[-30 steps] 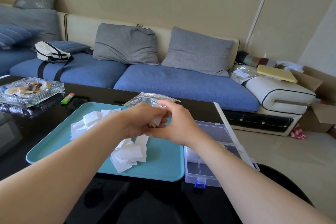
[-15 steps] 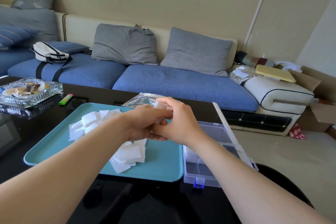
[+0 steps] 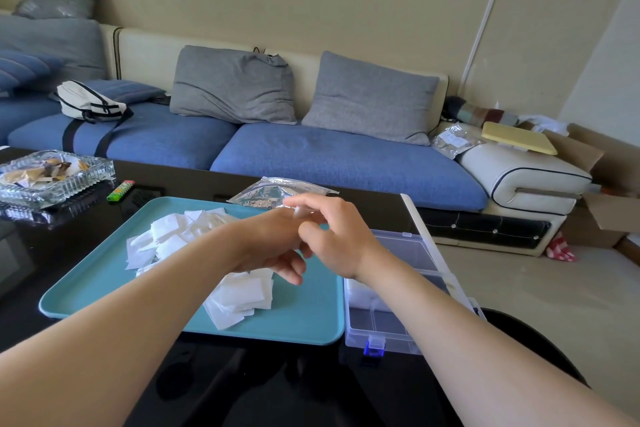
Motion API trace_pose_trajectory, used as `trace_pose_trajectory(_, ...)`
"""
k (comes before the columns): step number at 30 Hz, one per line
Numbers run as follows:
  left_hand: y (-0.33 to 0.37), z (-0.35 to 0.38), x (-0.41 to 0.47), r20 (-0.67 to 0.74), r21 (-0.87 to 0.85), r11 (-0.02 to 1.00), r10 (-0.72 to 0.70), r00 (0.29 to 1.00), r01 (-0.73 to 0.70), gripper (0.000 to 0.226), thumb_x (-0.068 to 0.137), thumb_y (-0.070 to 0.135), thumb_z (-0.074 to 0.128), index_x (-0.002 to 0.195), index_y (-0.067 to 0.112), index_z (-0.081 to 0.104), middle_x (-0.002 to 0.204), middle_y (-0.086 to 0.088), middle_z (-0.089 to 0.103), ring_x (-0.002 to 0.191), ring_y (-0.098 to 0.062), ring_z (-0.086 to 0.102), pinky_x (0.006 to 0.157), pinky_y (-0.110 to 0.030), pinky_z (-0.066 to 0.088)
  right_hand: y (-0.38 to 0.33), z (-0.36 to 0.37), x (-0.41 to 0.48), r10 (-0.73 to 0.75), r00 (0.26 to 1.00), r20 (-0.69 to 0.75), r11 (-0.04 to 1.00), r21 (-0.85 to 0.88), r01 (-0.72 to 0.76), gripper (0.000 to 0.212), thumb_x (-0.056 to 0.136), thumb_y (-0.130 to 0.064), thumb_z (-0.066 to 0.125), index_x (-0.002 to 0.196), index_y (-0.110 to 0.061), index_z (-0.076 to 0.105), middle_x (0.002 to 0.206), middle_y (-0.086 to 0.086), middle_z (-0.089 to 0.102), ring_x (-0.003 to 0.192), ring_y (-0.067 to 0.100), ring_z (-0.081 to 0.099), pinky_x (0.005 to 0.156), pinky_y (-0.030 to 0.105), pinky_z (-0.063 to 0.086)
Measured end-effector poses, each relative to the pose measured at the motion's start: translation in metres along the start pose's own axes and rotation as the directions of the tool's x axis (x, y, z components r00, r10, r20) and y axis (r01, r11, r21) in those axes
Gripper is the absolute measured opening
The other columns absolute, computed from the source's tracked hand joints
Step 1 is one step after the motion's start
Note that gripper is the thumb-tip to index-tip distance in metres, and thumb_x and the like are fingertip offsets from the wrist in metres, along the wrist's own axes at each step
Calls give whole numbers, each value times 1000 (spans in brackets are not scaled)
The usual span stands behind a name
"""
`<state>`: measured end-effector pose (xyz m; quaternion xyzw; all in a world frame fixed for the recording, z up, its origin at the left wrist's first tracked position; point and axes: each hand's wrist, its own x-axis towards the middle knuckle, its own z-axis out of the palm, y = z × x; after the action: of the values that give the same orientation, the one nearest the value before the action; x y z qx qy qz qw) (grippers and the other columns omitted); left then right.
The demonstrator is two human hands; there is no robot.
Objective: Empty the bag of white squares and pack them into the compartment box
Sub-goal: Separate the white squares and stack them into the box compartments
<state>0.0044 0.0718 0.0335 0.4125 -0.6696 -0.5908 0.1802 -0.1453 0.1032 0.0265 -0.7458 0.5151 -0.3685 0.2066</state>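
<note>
At centre frame, two hands meet above a tray (image 3: 304,315) of squares (image 3: 242,295).
The left hand (image 3: 270,246) hangs with fingers loosely apart; the blurred right hand (image 3: 339,239)'s grip cannot be told. The bag (image 3: 277,192) lies at the tray's far edge, the box (image 3: 401,340) just right of the tray.

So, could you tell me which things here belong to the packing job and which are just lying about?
Job: white squares, bag, tray, compartment box.
Lying about: ashtray, lighter, white pouch on the sofa, yellow board.
</note>
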Motion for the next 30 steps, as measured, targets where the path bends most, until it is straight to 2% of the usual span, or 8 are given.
trace_pose_trajectory(2,-3,1,2,-43,67,998,9,999,-6,28,102,12,33,108,10,61,82,-8,49,55,-15,43,55,-30,48,1,0,2,35,997,-75,999,13,-34,39,86,-23,55,118,-28,77,96,-13,75,83,5,72,82,24,59)
trace_pose_trajectory(6,-7,6,8,-82,46,999,19,996,-15,17,101,6,38,95,8,54,72,-4,47,53,-12,34,54,-27,39,7,-5,0,0,987,-158,999,-46,-8,15,91,-20,69,95,-28,81,96,-17,77,101,1,67,78,9,47)
trace_pose_trajectory(11,-11,20,17,-85,148,986,86,993,-73,14,99,9,55,106,1,65,87,-9,67,60,-16,57,62,-30,55,13,-21,-8,34,981,-188,999,-34,-41,17,87,-12,68,85,-26,78,82,-16,75,83,-1,66,69,10,45)
trace_pose_trajectory(15,-20,34,27,-106,400,914,117,988,-65,26,99,26,66,123,15,63,110,-8,70,82,-19,68,66,-29,57,20,-45,-15,171,951,-256,979,-67,-194,20,93,-15,60,89,-26,76,81,-14,71,75,-3,62,61,10,42)
trace_pose_trajectory(18,-25,49,31,-104,683,716,287,952,-141,26,101,29,60,126,23,63,117,3,60,101,-17,60,80,-26,45,37,-67,-26,327,902,-283,919,-127,-373,26,97,-14,53,91,-28,73,94,-14,70,87,0,64,65,17,47)
trace_pose_trajectory(22,-29,72,36,-8,827,504,455,891,-250,28,106,28,50,132,27,58,130,3,48,122,-24,47,106,-39,40,62,-87,-43,472,859,-198,832,-223,-509,27,100,-13,53,92,-28,75,116,-2,68,94,11,65,62,22,46)
trace_pose_trajectory(26,-28,90,39,146,906,265,536,831,-330,35,109,28,44,144,31,49,142,5,42,127,-22,41,107,-40,41,75,-95,-59,537,834,-127,780,-302,-548,23,106,-14,56,99,-24,75,112,-2,57,104,21,57,83,28,46)
trace_pose_trajectory(30,-30,99,41,299,931,43,475,827,-361,53,104,14,53,152,32,39,152,6,38,130,-21,43,103,-38,44,82,-97,-70,542,830,-132,765,-331,-553,24,105,-8,56,111,-16,79,116,-4,56,108,16,53,89,26,42)
